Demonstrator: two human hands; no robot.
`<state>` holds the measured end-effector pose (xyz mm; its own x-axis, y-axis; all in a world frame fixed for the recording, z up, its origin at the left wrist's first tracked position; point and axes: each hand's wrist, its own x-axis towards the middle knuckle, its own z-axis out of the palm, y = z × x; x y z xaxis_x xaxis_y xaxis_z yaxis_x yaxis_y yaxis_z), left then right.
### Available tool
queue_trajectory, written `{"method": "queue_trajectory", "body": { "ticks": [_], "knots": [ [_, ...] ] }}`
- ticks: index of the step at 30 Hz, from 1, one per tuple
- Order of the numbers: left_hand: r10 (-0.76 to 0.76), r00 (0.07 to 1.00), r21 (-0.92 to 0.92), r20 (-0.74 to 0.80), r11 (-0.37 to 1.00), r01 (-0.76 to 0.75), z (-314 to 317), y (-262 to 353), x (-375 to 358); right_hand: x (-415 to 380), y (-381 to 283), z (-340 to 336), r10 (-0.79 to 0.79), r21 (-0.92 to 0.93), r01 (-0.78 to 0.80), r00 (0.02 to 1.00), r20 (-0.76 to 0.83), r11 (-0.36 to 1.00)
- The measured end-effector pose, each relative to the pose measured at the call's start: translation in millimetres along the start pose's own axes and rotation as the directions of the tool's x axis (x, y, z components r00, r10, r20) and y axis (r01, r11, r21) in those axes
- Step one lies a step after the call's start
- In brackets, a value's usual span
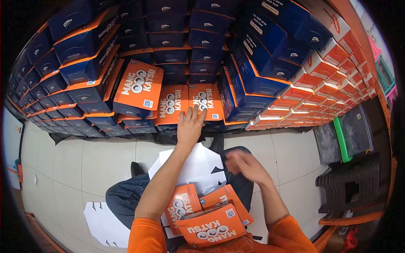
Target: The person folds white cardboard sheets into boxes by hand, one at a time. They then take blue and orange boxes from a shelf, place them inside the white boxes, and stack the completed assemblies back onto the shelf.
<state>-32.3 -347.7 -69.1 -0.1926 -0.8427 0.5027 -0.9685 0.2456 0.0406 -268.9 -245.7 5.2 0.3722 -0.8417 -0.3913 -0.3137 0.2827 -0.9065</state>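
My left hand (192, 122) reaches forward, its fingers stretched out flat over the tops of two orange boxes, the left box (172, 103) and the right box (205, 99), where they meet. Both boxes carry white lettering and stand low in the stack. My right hand (244, 163) hovers near my right knee; motion smears its fingers and nothing shows clearly in it. In my lap lie several orange printed cartons (215, 225), which look flat. White die-cut cardboard (192, 162) lies between my legs, partly under my left forearm.
Dark blue and orange boxes (80, 67) rise in stacks ahead, one orange-topped box (139, 86) tilted. Red-and-white boxes (320, 90) are piled at right. Another white cardboard blank (107, 225) lies on the tiled floor. Grey bins (356, 128) and dark stacked plastic (350, 181) stand at right.
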Motion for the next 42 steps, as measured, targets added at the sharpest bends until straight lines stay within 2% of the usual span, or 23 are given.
{"method": "queue_trajectory", "body": {
  "ticks": [2, 4, 9, 10, 11, 14, 16, 18, 20, 22, 23, 24, 27, 28, 30, 31, 32, 34, 36, 37, 39, 41, 42],
  "knots": [
    [0.013, 0.999, -0.046, 0.033, 0.999, -0.011, -5, -3, 2, -67, 17, -14, -0.038, 0.106, 0.017, 0.978, 0.206, 0.994],
    [0.021, 0.998, -0.085, 0.064, 0.996, -0.015, -17, -7, 2, -121, 26, -8, -0.011, -0.027, 0.021, 0.950, 0.311, 0.999],
    [-0.129, 0.976, -0.581, 0.177, 0.787, 0.209, -107, -3, -47, -165, 8, 42, 0.097, -0.467, -0.089, 0.995, -0.008, 0.880],
    [-0.117, 0.897, -0.592, 0.427, 0.713, 0.375, -136, -1, -66, -168, 3, 46, 0.090, -0.462, -0.080, 0.996, 0.000, 0.883],
    [-0.076, 0.757, -0.555, 0.649, 0.634, 0.539, -158, 2, -92, -171, -2, 50, 0.034, -0.367, -0.048, 0.998, -0.044, 0.929],
    [0.367, 0.783, -0.850, 0.502, 0.378, 0.368, -187, 10, -168, -165, 51, 43, -0.055, -0.334, 0.027, 0.996, -0.074, 0.942],
    [0.413, 0.757, -0.858, 0.507, 0.324, 0.398, -211, 26, -182, -161, 67, 45, -0.097, -0.403, 0.072, 0.994, -0.042, 0.912],
    [0.590, 0.468, -0.715, 0.658, 0.297, 0.632, -231, 35, -183, -153, 55, 54, 0.094, -0.285, -0.125, 0.988, -0.119, 0.951],
    [0.604, 0.423, -0.673, 0.675, 0.268, 0.690, -237, 36, -199, -149, 42, 46, 0.143, -0.229, -0.143, 0.990, -0.016, 0.963],
    [0.560, 0.506, -0.673, 0.656, 0.131, 0.728, -245, 21, -212, -145, 21, 35, 0.191, -0.167, -0.175, 0.978, 0.085, 0.970],
    [0.525, 0.547, -0.703, 0.653, 0.149, 0.696, -250, 8, -212, -139, 3, 26, 0.036, -0.047, -0.036, 0.999, 0.018, 0.998],
    [0.448, 0.712, -0.833, 0.540, 0.164, 0.529, -251, -5, -214, -129, -14, 21, -0.102, 0.069, 0.107, 0.992, -0.067, 0.992],
    [0.190, 0.811, -0.831, 0.554, 0.068, 0.552, -256, -43, -225, -40, -54, 28, -0.533, -0.215, 0.490, 0.805, -0.260, 0.845],
    [0.055, 0.830, -0.831, 0.555, 0.022, 0.555, -255, -50, -224, -5, -69, 44, -0.488, -0.137, 0.471, 0.809, -0.327, 0.871],
    [-0.353, 0.725, -0.805, 0.591, -0.311, 0.505, -243, -47, -232, 102, -54, 60, -0.567, -0.323, 0.469, 0.726, -0.390, 0.822],
    [-0.470, 0.678, -0.824, 0.565, -0.356, 0.440, -230, -51, -236, 129, -72, 72, -0.395, -0.132, 0.372, 0.856, -0.333, 0.919],
    [-0.470, 0.686, -0.831, 0.555, -0.347, 0.435, -231, -53, -232, 162, -65, 84, -0.511, -0.295, 0.422, 0.763, -0.395, 0.858],
    [-0.591, 0.595, -0.836, 0.545, -0.431, 0.338, -232, -47, -221, 175, -81, 93, -0.471, -0.322, 0.364, 0.796, -0.379, 0.874],
    [-0.603, 0.601, -0.844, 0.525, -0.459, 0.276, -229, -40, -211, 204, -73, 92, -0.422, -0.504, 0.203, 0.828, -0.370, 0.840],
    [-0.632, 0.561, -0.844, 0.536, -0.431, 0.320, -226, -39, -206, 197, -76, 96, -0.487, -0.710, 0.032, 0.749, -0.449, 0.704],
    [-0.653, 0.569, -0.865, 0.500, -0.415, 0.283, -225, -38, -190, 165, -85, 81, -0.566, -0.695, 0.119, 0.684, -0.460, 0.709],
    [-0.651, 0.596, -0.875, 0.470, -0.433, 0.217, -226, -37, -158, 93, -92, 76, -0.485, -0.053, 0.486, 0.847, -0.217, 0.872],
    [-0.654, 0.615, -0.879, 0.441, -0.454, 0.148, -222, -35, -140, 52, -96, 77, -0.249, 0.229, 0.245, 0.968, -0.012, 0.942]
  ]
}}
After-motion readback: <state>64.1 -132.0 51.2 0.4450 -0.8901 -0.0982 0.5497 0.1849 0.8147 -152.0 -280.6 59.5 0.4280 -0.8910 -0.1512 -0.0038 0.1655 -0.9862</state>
